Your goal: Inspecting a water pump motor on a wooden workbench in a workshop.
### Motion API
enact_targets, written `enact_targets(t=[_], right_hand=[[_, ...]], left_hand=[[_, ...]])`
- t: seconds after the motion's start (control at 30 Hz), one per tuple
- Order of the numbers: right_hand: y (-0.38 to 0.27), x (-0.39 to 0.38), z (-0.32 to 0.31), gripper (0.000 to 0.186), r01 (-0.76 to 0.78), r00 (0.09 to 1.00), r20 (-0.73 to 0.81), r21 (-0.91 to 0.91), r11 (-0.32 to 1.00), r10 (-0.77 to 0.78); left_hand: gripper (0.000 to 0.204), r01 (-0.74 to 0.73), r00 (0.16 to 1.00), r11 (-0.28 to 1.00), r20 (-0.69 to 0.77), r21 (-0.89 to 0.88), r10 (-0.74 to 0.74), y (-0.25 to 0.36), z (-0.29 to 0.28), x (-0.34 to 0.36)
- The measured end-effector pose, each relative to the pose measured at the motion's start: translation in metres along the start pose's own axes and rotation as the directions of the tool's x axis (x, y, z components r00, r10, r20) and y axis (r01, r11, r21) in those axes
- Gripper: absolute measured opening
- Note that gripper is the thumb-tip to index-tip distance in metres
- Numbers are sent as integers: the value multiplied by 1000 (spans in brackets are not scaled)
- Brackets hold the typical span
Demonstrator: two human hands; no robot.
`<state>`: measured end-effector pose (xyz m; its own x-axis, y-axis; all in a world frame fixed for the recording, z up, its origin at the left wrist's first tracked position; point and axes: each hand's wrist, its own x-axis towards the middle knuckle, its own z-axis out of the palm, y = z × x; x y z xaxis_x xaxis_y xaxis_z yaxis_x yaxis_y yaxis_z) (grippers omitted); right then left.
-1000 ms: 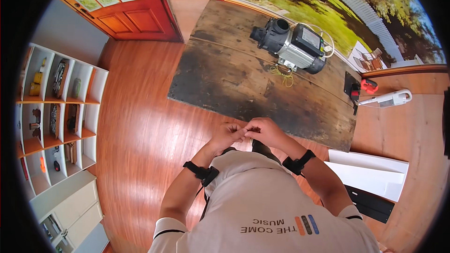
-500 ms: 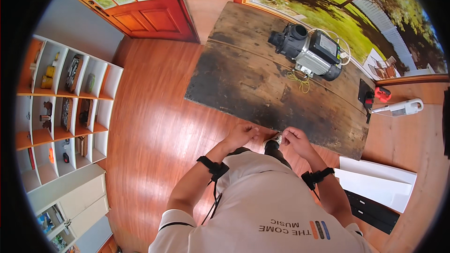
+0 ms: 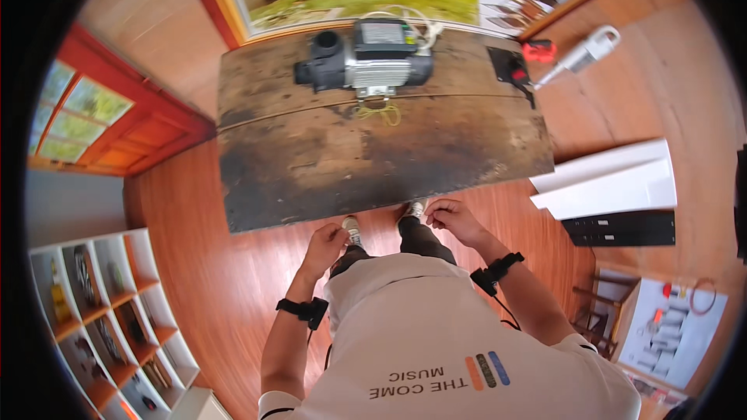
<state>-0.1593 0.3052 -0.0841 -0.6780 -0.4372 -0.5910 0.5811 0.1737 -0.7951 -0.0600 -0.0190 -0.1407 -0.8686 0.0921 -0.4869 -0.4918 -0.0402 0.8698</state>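
Note:
Both of my hands hang in front of my body, just short of the near edge of a dark, worn wooden table. My left hand is loosely curled over one shoe and holds nothing that I can see. To its right is my right hand, its bent fingers slightly apart, with no object in them. Neither hand touches the table. Toward the table's back lies a pump with a silver ribbed motor, a black housing and a black box on top. A thin yellow-green wire trails from its base.
At the table's right end sit a black pad, a red tool and a white hand-held device. White panels and a black drawer unit stand on the right. White shelving is at lower left, below a red-brown door.
My view has turned rightward, so the table now lies squarely ahead and the pump appears farther left. Both hands remain low, with nothing visible in them.

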Motion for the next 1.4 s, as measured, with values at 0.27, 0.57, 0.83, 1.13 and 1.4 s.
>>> enact_targets(t=[0.27, 0.57, 0.83, 1.13, 1.4], right_hand=[[36, -61, -44, 16, -82, 975, -183, 232, 969, 126], [56, -104, -113, 17, -47, 955, -264, 320, 946, 136], [74, -117, -182, 18, -92, 965, -206, 314, 945, 162], [70, -111, -238, 18, -153, 978, -109, 213, 965, 179], [70, -123, -257, 18, -144, 980, -102, 225, 964, 171]], left_hand=[[16, -199, 980, 864, 114, 462, 165, 14, 46, 56], [16, -56, 998, 792, 37, 607, 42, -17, 108, 104], [14, 399, 869, 873, -188, -279, -457, -48, 155, 115], [10, 242, 756, 712, -332, -659, -564, -66, 188, 131], [13, 320, 671, 769, -441, -553, -596, -56, 187, 134]])
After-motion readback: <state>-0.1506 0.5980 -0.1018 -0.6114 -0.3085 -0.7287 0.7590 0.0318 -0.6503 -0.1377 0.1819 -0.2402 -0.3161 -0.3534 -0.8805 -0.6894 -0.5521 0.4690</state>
